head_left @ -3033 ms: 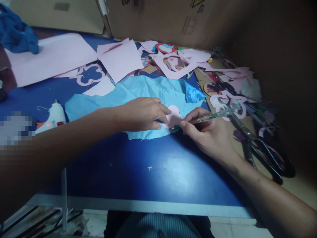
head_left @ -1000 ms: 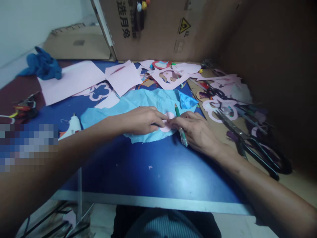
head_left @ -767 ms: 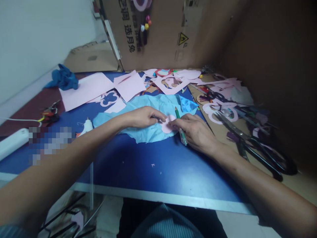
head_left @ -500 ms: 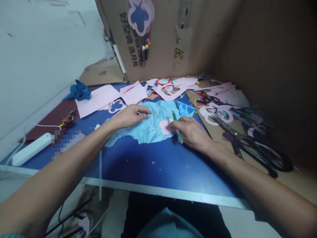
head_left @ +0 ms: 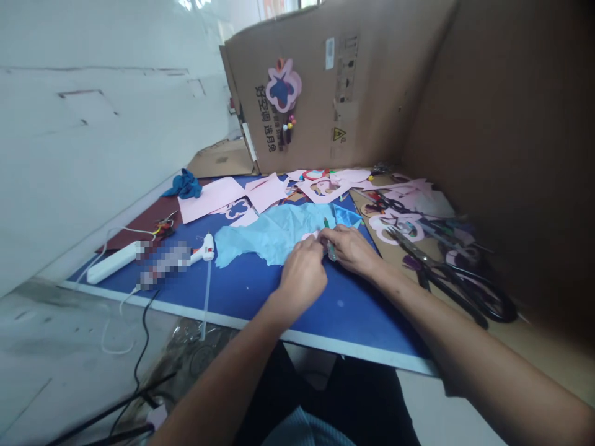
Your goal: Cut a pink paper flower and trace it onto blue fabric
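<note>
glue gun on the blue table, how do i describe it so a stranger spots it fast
On the blue-topped table, find the crumpled light blue sheet in the middle. The white hot glue gun lies left of it, between the sheet and a longer white power strip, and is the only gun-shaped thing there.

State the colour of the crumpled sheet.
The crumpled sheet is light blue, shown best in the head view.
</note>
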`<state>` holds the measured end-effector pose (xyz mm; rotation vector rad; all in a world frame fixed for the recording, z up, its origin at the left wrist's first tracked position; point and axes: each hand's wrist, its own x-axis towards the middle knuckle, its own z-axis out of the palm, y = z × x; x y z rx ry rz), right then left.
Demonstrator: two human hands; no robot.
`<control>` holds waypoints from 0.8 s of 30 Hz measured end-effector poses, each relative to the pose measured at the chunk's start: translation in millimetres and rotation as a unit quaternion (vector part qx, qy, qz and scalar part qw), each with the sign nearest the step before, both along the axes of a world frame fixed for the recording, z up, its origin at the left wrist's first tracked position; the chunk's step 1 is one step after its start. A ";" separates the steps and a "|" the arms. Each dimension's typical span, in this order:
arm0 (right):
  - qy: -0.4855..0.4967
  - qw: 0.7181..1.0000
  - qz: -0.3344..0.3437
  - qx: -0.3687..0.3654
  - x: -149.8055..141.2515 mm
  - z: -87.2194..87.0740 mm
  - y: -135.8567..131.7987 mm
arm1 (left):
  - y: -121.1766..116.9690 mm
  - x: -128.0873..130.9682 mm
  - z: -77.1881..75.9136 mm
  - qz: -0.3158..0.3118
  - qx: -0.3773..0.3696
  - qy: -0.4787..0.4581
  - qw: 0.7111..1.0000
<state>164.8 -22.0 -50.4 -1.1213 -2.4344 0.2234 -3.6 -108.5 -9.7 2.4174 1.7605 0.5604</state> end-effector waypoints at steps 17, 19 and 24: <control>0.028 0.998 0.044 -0.027 2.6 1.3 2.5 | 12.1 25.1 -13.9 0.041 -0.062 -0.015 0.997; 0.036 0.998 0.045 -0.036 2.3 1.6 2.6 | 13.4 23.8 -12.1 0.044 -0.076 -0.013 0.996; 0.049 0.996 0.047 -0.057 3.3 2.3 2.5 | 15.8 21.1 -7.8 0.040 -0.105 -0.012 0.994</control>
